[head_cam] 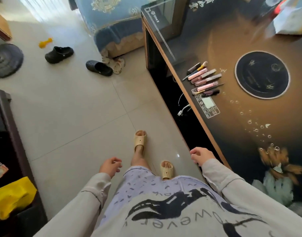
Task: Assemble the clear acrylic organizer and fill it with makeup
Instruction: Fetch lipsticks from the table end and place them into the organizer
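A row of several makeup items [204,77], pink and dark tubes and small brushes, lies on the dark glass table [232,117] near its left edge. I see no acrylic organizer part that I can make out. My left hand [109,166] hangs over the floor with fingers loosely curled and holds nothing. My right hand [200,156] hangs beside the table's near left edge, fingers loosely curled, also holding nothing. Both hands are well short of the makeup.
A round dark plate [262,74] is set in the table behind the makeup, and a bag [291,17] lies at the far right. Dark clogs [59,54] and a yellow toy [45,42] lie on the tiled floor. A dark cabinet [8,134] stands at left.
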Demonstrator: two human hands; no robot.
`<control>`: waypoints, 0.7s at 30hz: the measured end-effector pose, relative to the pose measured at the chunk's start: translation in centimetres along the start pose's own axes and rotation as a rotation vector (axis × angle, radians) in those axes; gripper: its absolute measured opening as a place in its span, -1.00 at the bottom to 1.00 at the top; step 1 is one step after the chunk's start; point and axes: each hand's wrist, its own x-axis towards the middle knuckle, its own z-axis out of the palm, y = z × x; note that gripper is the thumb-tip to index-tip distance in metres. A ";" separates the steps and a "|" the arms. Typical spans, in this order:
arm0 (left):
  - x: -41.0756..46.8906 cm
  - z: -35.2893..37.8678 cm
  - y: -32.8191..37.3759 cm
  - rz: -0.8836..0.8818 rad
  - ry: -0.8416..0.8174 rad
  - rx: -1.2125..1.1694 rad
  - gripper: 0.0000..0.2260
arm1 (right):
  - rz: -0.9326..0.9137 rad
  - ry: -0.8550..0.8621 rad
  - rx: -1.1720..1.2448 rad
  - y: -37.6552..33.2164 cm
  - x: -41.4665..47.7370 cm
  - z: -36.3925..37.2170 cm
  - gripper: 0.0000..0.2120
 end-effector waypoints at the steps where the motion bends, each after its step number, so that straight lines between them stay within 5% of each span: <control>1: 1.2 -1.0 1.9 0.032 -0.021 0.042 -0.86 | 0.047 0.024 0.044 -0.3 0.4 0.2 -0.78; 12: 9.4 -5.8 22.5 0.352 -0.224 0.393 -0.78 | 0.482 0.181 0.543 -2.7 1.5 3.7 -0.76; 21: 11.4 -1.9 28.8 0.328 -0.351 0.542 -0.80 | 0.571 0.198 0.638 -4.0 3.1 3.9 -0.78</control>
